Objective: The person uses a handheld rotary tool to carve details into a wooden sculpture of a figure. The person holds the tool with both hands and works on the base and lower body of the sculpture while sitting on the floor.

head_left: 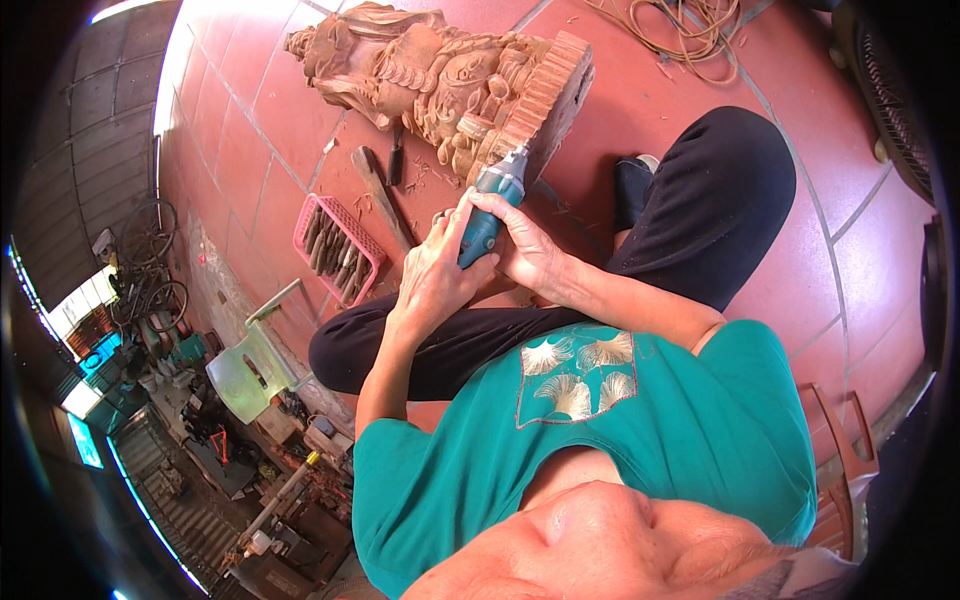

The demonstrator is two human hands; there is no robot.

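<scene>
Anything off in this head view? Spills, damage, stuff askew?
Mildly: wood chips litter the floor tiles near the carved wooden figure, which lies down instead of standing upright. A tan cord looks untidy, in a loose tangle toward the top right. No obvious damage visible.

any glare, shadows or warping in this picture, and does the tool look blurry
Head view: pale glare on the tiled floor at right, blown-out white along its upper-left edge; head view: darker shadow on the tiles by the base of the wooden carving; head view: fisheye bending and a black rim; head view: teal power tool shows no obvious blur.
</scene>
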